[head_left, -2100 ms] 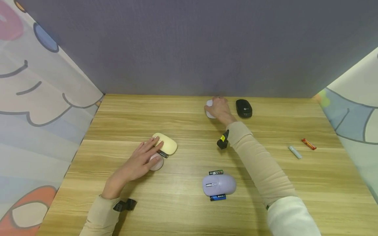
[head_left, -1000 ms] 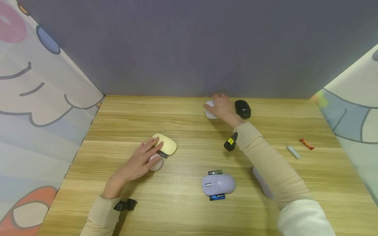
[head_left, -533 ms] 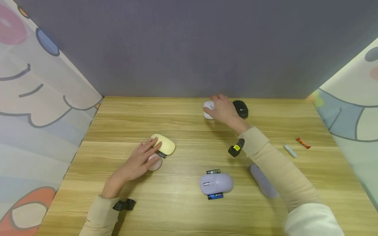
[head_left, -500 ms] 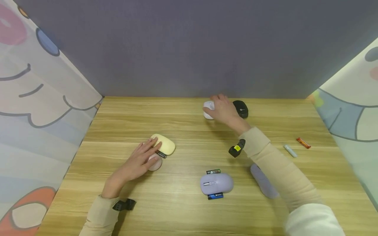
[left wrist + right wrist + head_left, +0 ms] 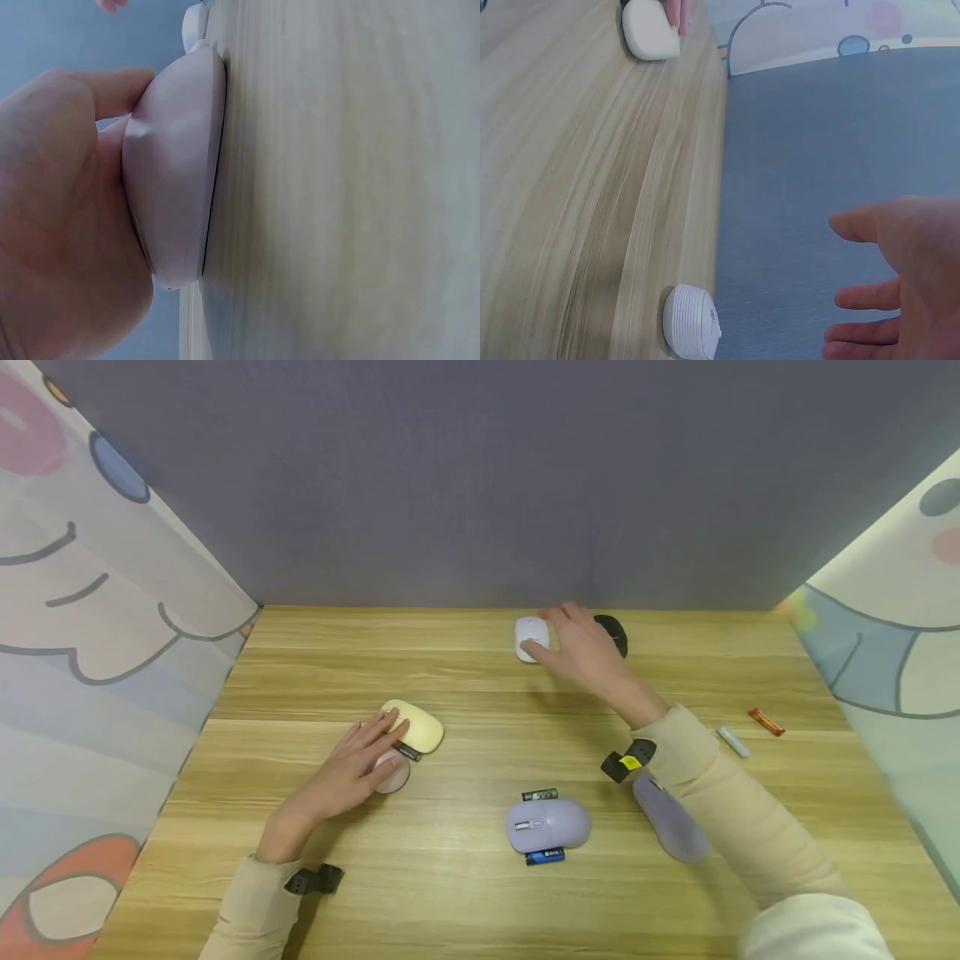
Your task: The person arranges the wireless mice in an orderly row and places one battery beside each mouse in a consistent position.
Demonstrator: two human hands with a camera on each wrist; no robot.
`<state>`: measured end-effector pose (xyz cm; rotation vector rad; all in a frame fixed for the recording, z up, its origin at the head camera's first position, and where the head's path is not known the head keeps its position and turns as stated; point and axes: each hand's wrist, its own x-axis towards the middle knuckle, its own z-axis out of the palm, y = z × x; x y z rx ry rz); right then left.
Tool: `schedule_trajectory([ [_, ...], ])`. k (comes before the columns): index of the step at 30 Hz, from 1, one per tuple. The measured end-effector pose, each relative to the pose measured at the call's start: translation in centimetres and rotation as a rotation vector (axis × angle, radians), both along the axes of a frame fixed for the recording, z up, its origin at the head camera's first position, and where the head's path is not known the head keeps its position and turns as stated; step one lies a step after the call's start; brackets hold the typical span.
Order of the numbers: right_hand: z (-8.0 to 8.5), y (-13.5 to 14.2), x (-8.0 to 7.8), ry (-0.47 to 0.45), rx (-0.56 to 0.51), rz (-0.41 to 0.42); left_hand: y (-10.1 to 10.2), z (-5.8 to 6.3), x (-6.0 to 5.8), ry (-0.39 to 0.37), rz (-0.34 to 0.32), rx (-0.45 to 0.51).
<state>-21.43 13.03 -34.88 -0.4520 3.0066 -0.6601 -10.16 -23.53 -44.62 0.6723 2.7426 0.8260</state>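
My left hand (image 5: 337, 785) lies with relaxed fingers over a pale pink mouse (image 5: 176, 161), its fingertips reaching onto a yellow mouse (image 5: 423, 731). A dark battery (image 5: 408, 752) sits between those two mice, partly under the fingers. At the back of the table, my right hand (image 5: 588, 652) hovers with spread fingers beside a white mouse (image 5: 532, 628). In the right wrist view, there is a gap between that hand and the white mouse (image 5: 692, 322), and nothing is in its grasp. Behind the right hand shows part of a black mouse (image 5: 615, 631).
A lavender mouse (image 5: 566, 822) stands at the front middle, a green-and-black battery (image 5: 540, 794) and a blue battery (image 5: 545, 857) along its sides. A long purple piece (image 5: 667, 822) lies by the right forearm. Farther right are a pale battery (image 5: 732, 742) and a red battery (image 5: 767, 722).
My right hand has come off the white mouse, drawing back to the right and uncovering it. The forearm's shift right has revealed the purple piece. My left hand stays in place.
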Motion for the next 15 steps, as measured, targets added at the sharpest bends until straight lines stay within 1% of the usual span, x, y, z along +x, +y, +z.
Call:
schedule_trajectory([
  [5,0.6,0.5,0.9,0.007,-0.021,0.005,-0.1,-0.1,-0.2,0.005,-0.001,-0.003],
  [9,1.0,0.9,1.7,0.023,-0.036,0.006,-0.2,0.0,-0.2,-0.007,0.001,0.001],
  [15,1.1,1.8,2.9,0.030,-0.061,0.012,-0.4,0.1,-0.2,-0.014,0.002,-0.001],
])
